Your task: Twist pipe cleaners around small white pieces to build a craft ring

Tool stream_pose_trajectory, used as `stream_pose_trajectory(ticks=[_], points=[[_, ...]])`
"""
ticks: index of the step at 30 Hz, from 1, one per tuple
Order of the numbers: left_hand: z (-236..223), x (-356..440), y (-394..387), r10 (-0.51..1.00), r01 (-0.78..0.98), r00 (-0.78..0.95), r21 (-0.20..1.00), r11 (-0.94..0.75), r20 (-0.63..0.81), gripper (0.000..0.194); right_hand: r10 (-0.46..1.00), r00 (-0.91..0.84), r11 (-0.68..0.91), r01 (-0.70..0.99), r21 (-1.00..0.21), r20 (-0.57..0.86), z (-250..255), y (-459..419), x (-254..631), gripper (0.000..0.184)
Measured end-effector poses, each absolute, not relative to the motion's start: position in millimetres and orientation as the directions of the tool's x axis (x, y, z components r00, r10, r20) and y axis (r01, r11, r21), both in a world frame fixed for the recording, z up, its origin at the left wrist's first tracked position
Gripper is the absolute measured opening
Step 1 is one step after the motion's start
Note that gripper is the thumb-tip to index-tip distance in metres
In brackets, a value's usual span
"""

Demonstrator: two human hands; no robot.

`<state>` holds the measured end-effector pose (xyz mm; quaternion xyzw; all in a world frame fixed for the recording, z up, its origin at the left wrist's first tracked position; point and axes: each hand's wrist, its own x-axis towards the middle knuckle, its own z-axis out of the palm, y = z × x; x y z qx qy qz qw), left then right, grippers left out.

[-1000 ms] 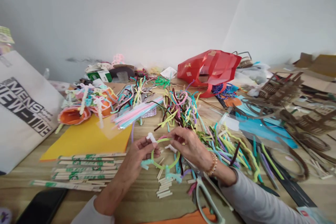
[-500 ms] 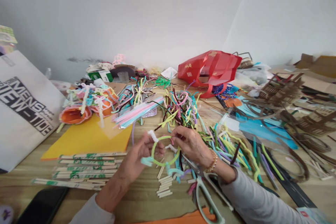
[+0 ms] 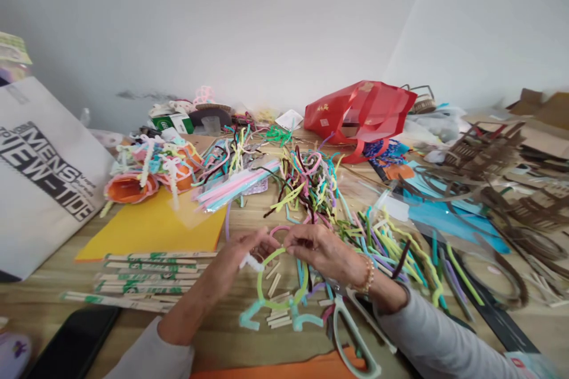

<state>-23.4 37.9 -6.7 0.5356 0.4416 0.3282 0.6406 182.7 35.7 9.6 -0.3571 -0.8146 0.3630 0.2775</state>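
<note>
Left hand (image 3: 235, 254) and right hand (image 3: 317, 251) close together, fingers pinching a fuzzy lime-green pipe-cleaner ring (image 3: 276, 307) with teal and white ends. Flat wooden sticks (image 3: 279, 320) lie beneath on the wood table (image 3: 231, 331).

view: head-worn | faces: forward, down | close on: left hand (image 3: 235, 254), right hand (image 3: 322, 249), wooden table (image 3: 222, 337) | far: white wall (image 3: 222, 23)

A lime-green pipe-cleaner ring (image 3: 259, 275) is being held up between the left hand (image 3: 240, 254) and right hand (image 3: 317, 251), above cut wooden sticks (image 3: 279, 321) on a wooden table (image 3: 222, 331); pale-green scissors (image 3: 343, 346) are lying near the right hand.
</note>
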Motion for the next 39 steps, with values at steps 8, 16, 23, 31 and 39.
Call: stream_pose_trajectory(ticks=[8, 16, 23, 31, 39], points=[[6, -14, 19, 0.920, 0.628, 0.393, 0.726, -0.282, 0.018, 0.015, 0.814, -0.562, 0.472, 0.494, -0.730, 0.146, 1, 29, 174, 0.010], [7, -14, 19, 0.924, 0.684, 0.378, 0.653, -0.325, 0.063, 0.017, 0.849, -0.528, 0.186, 0.239, -0.953, 0.033, -3, 39, 175, 0.015], [5, -28, 38, 0.942, 0.434, 0.335, 0.882, -0.183, 0.031, 0.019, 0.821, -0.568, 0.100, 0.235, -0.967, -0.052, -7, 53, 186, 0.028], [-3, -30, 42, 0.950, 0.369, 0.306, 0.928, -0.057, -0.063, 0.019, 0.819, -0.567, 0.002, 0.154, -0.988, -0.087, -13, 54, 184, 0.019], [-10, -31, 42, 0.946, 0.278, 0.312, 0.961, 0.002, -0.092, 0.017, 0.817, -0.570, 0.015, 0.168, -0.986, -0.085, -10, 52, 183, 0.014]])
